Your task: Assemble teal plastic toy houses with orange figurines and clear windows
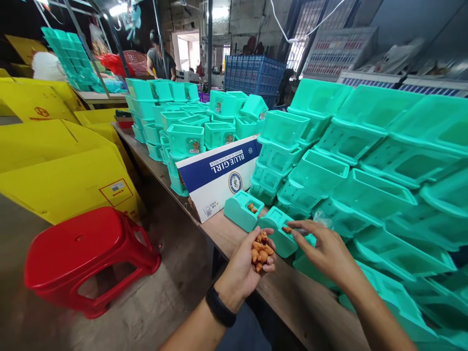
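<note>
Orange-brown moulded pieces (261,252) lie cupped in the left hand (243,265) while the right hand (323,246) pinches another piece (286,229) at a turquoise plastic box (281,242).

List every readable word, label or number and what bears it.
"BLUE GIRL": blue-and-white cardboard, upside down.
"PREMIUM PILSENER BEER": same cardboard, upside down.
Too small or blurred to read: the cardboard's seal and corner print; red print on the yellow boxes; stickers on the green bins.

Stool (84,243): left of the table (288,300).
Figurines (261,252): in the left hand (244,263).
Bins (283,129): on the table, behind and right of the carton (223,178).
</note>
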